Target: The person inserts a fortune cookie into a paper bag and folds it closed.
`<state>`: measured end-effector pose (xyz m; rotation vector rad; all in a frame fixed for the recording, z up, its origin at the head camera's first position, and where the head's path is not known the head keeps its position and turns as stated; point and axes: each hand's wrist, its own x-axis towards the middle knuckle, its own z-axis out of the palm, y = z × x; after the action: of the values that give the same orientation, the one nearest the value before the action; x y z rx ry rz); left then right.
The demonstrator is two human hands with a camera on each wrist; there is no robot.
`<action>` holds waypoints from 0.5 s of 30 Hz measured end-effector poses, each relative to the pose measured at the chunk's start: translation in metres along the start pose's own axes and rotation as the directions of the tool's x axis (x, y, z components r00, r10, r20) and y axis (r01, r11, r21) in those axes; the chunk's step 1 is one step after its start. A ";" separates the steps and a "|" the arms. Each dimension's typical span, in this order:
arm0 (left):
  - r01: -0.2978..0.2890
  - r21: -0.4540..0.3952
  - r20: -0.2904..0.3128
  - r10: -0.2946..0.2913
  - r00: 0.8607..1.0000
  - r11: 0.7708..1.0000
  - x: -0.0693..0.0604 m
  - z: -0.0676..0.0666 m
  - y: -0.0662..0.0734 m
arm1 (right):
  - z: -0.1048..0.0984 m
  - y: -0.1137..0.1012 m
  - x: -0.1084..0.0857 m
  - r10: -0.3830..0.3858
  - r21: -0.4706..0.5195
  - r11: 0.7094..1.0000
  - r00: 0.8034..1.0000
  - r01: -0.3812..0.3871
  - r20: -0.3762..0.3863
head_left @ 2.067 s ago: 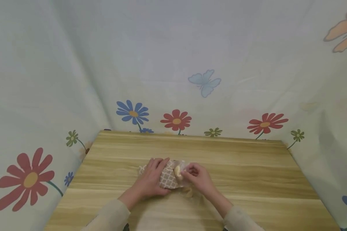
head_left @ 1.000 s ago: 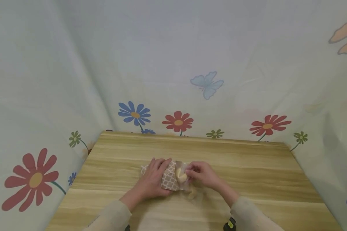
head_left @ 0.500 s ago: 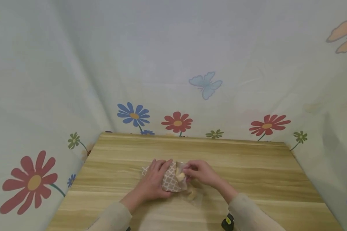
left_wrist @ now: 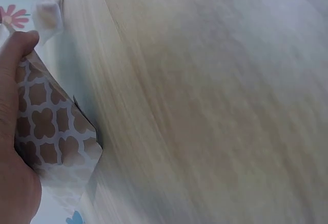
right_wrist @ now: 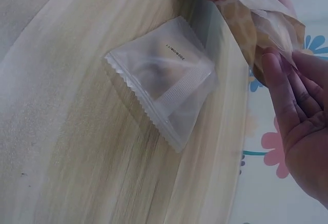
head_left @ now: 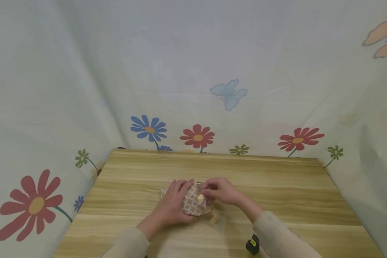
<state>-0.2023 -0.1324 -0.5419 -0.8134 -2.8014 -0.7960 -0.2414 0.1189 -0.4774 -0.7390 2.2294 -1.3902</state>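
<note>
Less of the tan piece (head_left: 200, 199) shows at the mouth of the patterned pouch (head_left: 192, 205) than two seconds ago.
From my end, I see the left hand (head_left: 172, 206) with its grip clamped round the pouch over the tabletop (head_left: 277, 193), and the right hand (head_left: 221, 191) pinching clear film (right_wrist: 269, 24) at the opening. I take that to mean the piece is settling deeper inside, though the fingers partly hide it. A second wrapped piece (right_wrist: 164, 73) lies on the tabletop just beside the pouch, untouched.
</note>
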 end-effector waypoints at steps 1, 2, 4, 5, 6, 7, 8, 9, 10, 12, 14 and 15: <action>0.001 -0.008 -0.009 -0.001 1.000 1.000 0.000 0.000 0.001 | 0.000 0.000 0.001 -0.002 -0.019 1.000 1.000 0.002 -0.016; 0.003 -0.017 -0.017 -0.004 1.000 1.000 0.001 0.001 0.002 | 0.000 0.000 0.001 -0.011 -0.043 0.999 0.999 0.010 -0.038; 0.007 -0.037 -0.036 -0.008 0.999 0.999 0.001 0.001 0.002 | 0.001 -0.001 0.002 -0.028 -0.097 0.995 0.995 0.019 -0.092; 0.015 -0.049 -0.043 -0.017 0.999 0.999 0.001 0.002 0.003 | 0.001 -0.002 0.002 -0.037 -0.126 0.992 0.992 0.022 -0.120; 0.027 -0.058 -0.046 -0.029 0.999 0.998 0.001 0.002 0.003 | 0.001 -0.003 0.002 -0.044 -0.150 0.988 0.988 0.022 -0.145; 0.041 -0.070 -0.048 -0.044 0.998 0.997 0.001 0.001 0.004 | 0.001 -0.004 0.002 -0.046 -0.167 0.986 0.985 0.018 -0.166; 0.051 -0.081 -0.054 -0.055 0.997 0.995 0.001 0.001 0.004 | 0.001 -0.006 0.002 -0.048 -0.178 0.984 0.983 0.016 -0.179; 0.062 -0.092 -0.058 -0.068 0.996 0.994 0.002 0.001 0.004 | 0.001 -0.007 0.001 -0.047 -0.182 0.983 0.981 0.012 -0.187; 0.076 -0.106 -0.059 -0.082 0.995 0.992 0.002 0.000 0.005 | 0.000 -0.009 0.001 -0.046 -0.185 0.983 0.981 0.011 -0.190; 0.093 -0.120 -0.064 -0.101 0.993 0.988 0.003 0.000 0.006 | 0.000 -0.011 0.000 -0.050 -0.188 0.982 0.981 0.014 -0.189; 0.097 -0.125 -0.073 -0.107 0.992 0.987 0.004 0.000 0.006 | 0.000 -0.013 -0.001 -0.061 -0.203 0.979 0.981 0.023 -0.186; 0.099 -0.124 -0.074 -0.108 0.991 0.987 0.004 0.000 0.006 | -0.001 -0.014 -0.002 -0.068 -0.217 0.976 0.980 0.027 -0.186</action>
<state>-0.2029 -0.1266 -0.5382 -0.6401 -2.7650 -0.9995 -0.2372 0.1151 -0.4640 -0.7612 2.5585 -1.3055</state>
